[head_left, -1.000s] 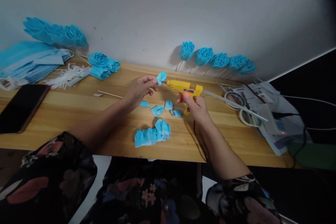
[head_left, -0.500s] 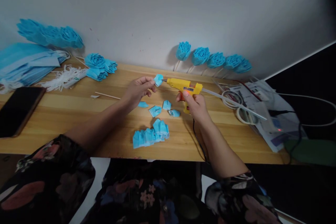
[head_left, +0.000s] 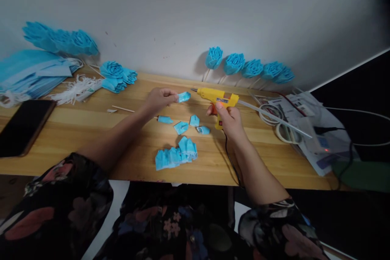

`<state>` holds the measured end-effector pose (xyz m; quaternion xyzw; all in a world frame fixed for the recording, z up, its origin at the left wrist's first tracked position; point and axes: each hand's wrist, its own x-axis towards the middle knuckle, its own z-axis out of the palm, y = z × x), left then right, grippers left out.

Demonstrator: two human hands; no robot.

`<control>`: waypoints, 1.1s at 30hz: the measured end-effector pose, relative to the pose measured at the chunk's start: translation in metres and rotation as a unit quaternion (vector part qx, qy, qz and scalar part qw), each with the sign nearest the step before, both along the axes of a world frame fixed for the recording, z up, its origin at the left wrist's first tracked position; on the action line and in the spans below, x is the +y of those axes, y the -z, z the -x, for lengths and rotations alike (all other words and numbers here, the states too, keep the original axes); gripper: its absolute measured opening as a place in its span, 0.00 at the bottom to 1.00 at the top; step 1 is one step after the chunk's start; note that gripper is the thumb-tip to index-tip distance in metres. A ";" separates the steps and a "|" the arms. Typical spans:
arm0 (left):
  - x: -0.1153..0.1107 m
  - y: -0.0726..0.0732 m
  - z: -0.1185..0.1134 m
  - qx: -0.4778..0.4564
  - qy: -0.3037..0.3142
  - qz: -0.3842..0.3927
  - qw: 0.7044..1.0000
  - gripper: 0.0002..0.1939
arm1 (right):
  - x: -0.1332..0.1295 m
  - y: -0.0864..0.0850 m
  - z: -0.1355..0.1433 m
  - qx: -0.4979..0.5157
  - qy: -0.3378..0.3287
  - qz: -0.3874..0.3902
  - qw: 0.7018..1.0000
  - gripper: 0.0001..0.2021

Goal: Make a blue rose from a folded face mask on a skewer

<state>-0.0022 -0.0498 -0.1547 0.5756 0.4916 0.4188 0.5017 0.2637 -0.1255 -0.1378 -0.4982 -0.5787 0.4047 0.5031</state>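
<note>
A small folded blue petal (head_left: 184, 97) is pinched between the thumb and fingers of my left hand (head_left: 161, 100). My right hand (head_left: 228, 118) grips a yellow hot glue gun (head_left: 213, 95), its nozzle pointing left and a short gap away from the petal. A long clear glue stick (head_left: 274, 118) juts from the gun's back end. Below the hands lie several loose blue petals (head_left: 181, 127) and a stick with a blue piece (head_left: 165, 119) wrapped at its end. Nearer the table edge sits a row of folded blue petals (head_left: 176, 157).
Blue flowers on sticks (head_left: 234, 64) lean against the wall. More blue flowers (head_left: 113, 74), stacked face masks (head_left: 33, 71), white ear loops (head_left: 76, 91) and a phone (head_left: 26, 126) are at the left. Tape rolls (head_left: 288, 133), papers and cables lie at the right.
The petal and the glue gun's nozzle have come apart. My left hand has tilted the petal flatter and lower, while my right hand has drawn the gun slightly right.
</note>
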 end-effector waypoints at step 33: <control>0.034 0.015 0.019 0.344 0.096 -0.123 0.926 0.15 | 0.008 0.018 0.005 0.030 -0.012 0.136 0.990 0.34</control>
